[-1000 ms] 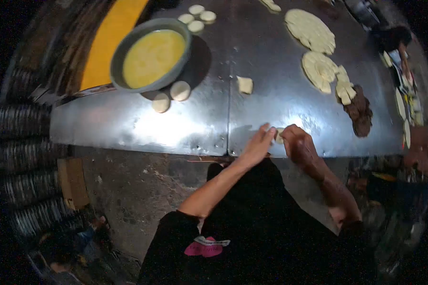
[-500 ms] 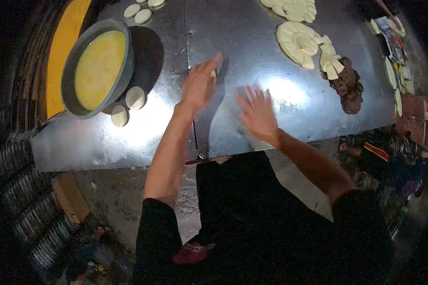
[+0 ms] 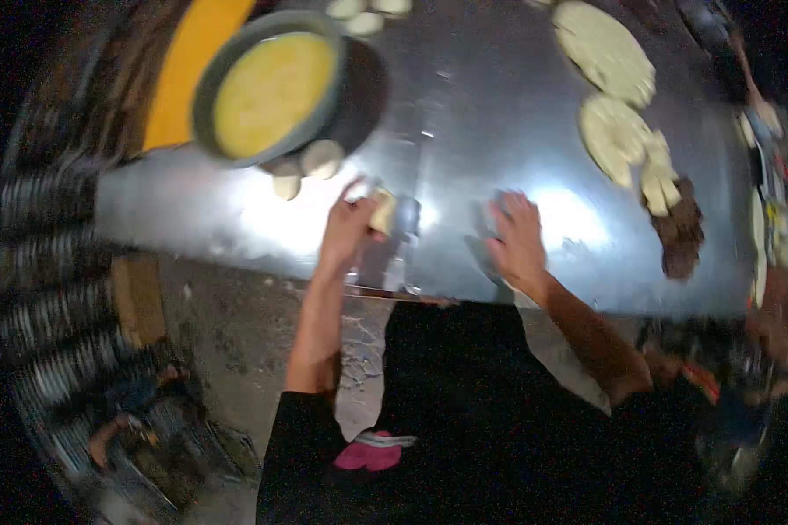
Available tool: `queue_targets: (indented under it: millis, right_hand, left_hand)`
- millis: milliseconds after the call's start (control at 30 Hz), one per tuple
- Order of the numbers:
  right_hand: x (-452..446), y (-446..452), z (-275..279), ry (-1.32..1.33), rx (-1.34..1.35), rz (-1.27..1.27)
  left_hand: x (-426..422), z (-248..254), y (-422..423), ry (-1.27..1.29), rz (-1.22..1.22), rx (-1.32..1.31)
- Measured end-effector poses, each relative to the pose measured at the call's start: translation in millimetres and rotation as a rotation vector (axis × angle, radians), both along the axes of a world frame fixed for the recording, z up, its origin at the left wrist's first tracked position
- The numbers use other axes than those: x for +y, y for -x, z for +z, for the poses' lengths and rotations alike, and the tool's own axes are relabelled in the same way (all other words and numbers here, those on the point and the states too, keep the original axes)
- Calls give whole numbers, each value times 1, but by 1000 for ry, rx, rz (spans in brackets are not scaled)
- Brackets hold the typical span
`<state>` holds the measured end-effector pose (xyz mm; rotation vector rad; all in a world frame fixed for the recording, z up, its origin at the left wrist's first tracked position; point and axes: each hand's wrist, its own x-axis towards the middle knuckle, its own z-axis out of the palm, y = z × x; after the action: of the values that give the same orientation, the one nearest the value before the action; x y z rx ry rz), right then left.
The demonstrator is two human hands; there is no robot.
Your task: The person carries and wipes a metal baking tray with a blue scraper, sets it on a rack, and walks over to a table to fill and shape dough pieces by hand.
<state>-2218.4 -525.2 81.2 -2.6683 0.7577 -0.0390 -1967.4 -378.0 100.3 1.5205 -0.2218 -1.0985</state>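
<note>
My left hand is closed on a small pale dough piece over the metal table, near its front edge. My right hand lies to the right with its fingers apart and holds nothing. Two round dough pieces rest against the near side of a grey bowl of yellow liquid. Motion blurs the view somewhat.
Flat pale dough sheets and cut dough lie at the right, beside a brown mass. More dough rounds are behind the bowl. A person is at the lower left, and a cardboard box stands below the table.
My hands have moved apart. My left hand has gone left with the dough piece, and my right hand has opened. The square dough piece on the table is no longer seen there. The view has shifted.
</note>
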Motion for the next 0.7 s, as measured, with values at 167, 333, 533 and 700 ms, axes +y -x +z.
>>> queue_targets:
  millis: [167, 333, 533, 700]
  right_hand:
    - [1, 46, 38, -202, 331, 220]
    - [15, -8, 70, -351, 558, 263]
    - [108, -214, 50, -264, -430, 594]
    - [136, -229, 41, -298, -221, 546]
  left_hand:
    - [117, 15, -6, -65, 85, -126]
    - [206, 14, -2, -142, 470, -122]
    - [227, -9, 9, -63, 593, -1]
    - [195, 18, 6, -78, 452, -350]
